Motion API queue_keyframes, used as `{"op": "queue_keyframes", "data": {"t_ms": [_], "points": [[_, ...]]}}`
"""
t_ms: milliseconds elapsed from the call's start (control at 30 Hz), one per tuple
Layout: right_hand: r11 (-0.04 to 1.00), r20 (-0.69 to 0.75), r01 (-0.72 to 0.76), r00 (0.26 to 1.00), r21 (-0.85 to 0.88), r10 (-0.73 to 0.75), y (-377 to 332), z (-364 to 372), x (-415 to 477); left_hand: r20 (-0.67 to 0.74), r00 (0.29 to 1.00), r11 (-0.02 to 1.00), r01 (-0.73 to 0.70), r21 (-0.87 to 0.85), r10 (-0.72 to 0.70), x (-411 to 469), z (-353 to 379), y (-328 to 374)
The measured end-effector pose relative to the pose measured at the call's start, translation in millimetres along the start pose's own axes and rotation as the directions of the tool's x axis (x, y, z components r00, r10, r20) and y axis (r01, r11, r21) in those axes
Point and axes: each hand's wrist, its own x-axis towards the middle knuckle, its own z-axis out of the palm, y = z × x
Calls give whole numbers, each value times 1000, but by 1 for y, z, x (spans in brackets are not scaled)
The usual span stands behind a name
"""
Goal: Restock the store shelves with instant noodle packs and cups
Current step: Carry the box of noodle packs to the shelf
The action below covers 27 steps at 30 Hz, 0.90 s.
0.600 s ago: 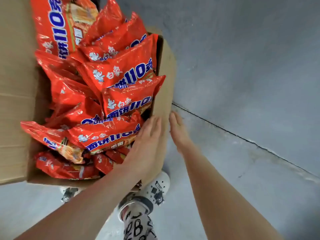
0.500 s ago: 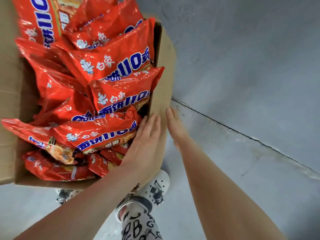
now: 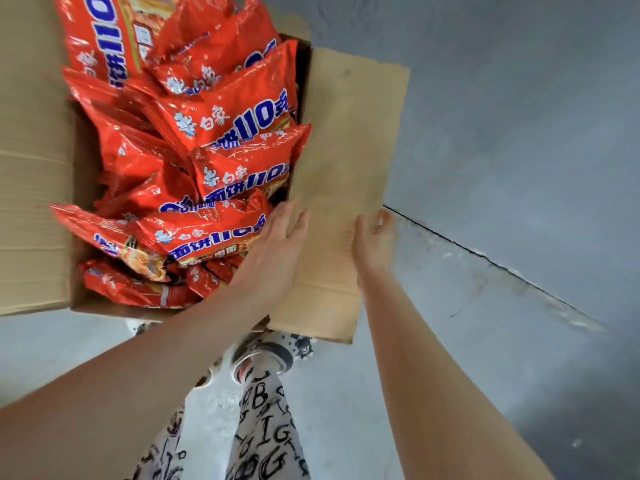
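1 box (image 3: 83, 161), open. 2 flaps in view, left flap (image 3: 31, 185) and right flap (image 3: 346, 133), both folded outward.

Packs (image 3: 239, 112): counted at least 10, all red with blue-and-white print. All sat inside the box, heaped loose and tilted every way, with the far ones rising above the rim (lower layers were hidden, so no full count).

2 hands, both at the right flap:
- Left hand (image 3: 277, 251): fingers straight and together, lying flat on the flap near its crease, just beside the nearest pack. Relaxed, nothing gripped.
- Right hand (image 3: 372, 244): at the flap's outer edge and touching it, fingers slightly bent. It was blurred, so I couldn't tell whether it gripped the edge or only pressed it.

Below the box were 2 white shoes (image 3: 266, 355), partly covered by the box and flap, and trousers (image 3: 266, 427) with black letter print. Grey floor (image 3: 485, 341), with 1 dark line running away from the flap's right edge.
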Motion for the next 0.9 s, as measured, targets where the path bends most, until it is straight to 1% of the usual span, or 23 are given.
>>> {"op": "queue_keyframes", "data": {"t_ms": [67,167,200,267,400,500,600,700,800,900], "points": [[1000,-65,28,997,8,-27,-16,-8,-29,-29,1000,1000,-8,0,8,-7,-16,3],[999,-75,43,996,4,-43,-49,-7,-68,-98,995,998,-11,-55,5,-17,-52,8],[999,-68,41,997,-27,-43,-58,-4,-79,-114,993,998,-23,-54,17,-21,-63,9],[996,-42,57,997,-72,-60,-75,5,-104,-132,991,999,-32,0,32,-31,-83,7],[992,-20,107,994,-62,-109,-95,27,-136,-190,982,1000,-4,20,7,-52,-113,-10],[979,41,152,988,-136,-148,-104,42,-150,-242,970,999,21,43,-10,-69,-136,-36],[961,98,212,975,-179,-197,-107,58,-162,-286,954,994,103,29,-90,-89,-154,-71],[954,104,243,968,-174,-228,-116,80,-171,-348,923,984,180,12,-165,-109,-172,-115],[963,107,153,985,-222,-132,-119,103,-174,-397,888,962,268,40,-231,-126,-181,-154],[964,81,89,994,-250,-71,-119,122,-175,-416,852,934,357,19,-317,-142,-191,-185]]}}
